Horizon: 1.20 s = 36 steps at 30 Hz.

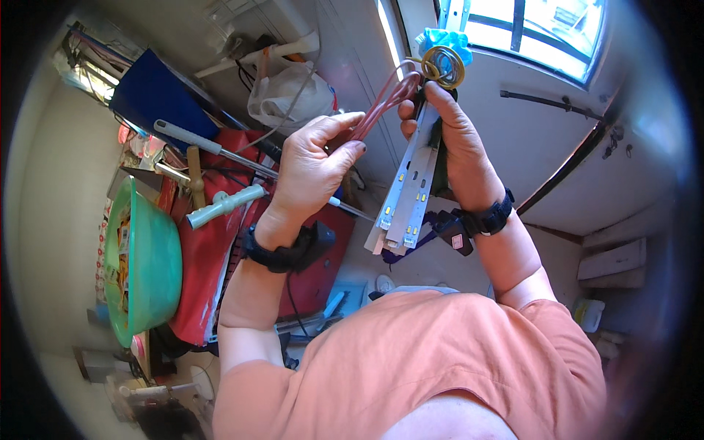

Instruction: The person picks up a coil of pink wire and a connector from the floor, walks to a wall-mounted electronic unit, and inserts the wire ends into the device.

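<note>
Red-brown wire [381,106], gathered in several long loops, runs between my hands. My left hand [315,158] is closed on the lower end of these loops, thumb against fingers. Up and to its right, my right hand [462,143] wraps round a bundle of white LED light bars [411,198], which slants down toward my chest. Small yellow chips dot the bars. By my right thumb sits a round coil [444,67] with a yellow outer ring, and crumpled blue plastic [449,42] lies just beyond it. My right fingers partly hide the bundle's middle.
At left stand a green basin [158,257] with packets in it, a red case [213,271] and a dark blue bin [158,95]. A white-handled pole [242,159] crosses behind my left wrist. A white plastic bag [290,95] lies farther back. A barred window [539,29] is at upper right.
</note>
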Tool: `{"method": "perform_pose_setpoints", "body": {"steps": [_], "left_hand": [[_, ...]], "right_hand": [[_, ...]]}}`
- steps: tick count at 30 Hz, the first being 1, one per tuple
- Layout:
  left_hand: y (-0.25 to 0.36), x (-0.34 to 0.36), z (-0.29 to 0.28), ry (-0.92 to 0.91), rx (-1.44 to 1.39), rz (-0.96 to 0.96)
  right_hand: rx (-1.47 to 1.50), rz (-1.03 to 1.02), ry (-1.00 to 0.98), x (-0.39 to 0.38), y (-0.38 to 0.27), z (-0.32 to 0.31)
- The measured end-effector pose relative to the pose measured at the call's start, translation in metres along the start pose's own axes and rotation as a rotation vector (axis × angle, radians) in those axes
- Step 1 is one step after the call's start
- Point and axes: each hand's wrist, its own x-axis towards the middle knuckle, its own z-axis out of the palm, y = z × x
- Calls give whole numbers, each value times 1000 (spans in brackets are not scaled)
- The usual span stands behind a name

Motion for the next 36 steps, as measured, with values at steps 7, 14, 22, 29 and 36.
{"method": "perform_pose_setpoints", "body": {"steps": [7,14,22,29,36], "left_hand": [[8,-5,8,140,387,99],[2,-4,1,40,-35,-217],[-16,8,-30,-227,-792,-262],[-25,0,-41,-448,-720,-139],[-34,-29,-8,32,-863,147]], "right_hand": [[-105,-35,-11,5,5,-9],[-8,-66,-120,10,10,-23],[321,40,-127,14,16,-33],[458,121,-125,20,19,-47],[704,176,-73,24,29,-47]]}}
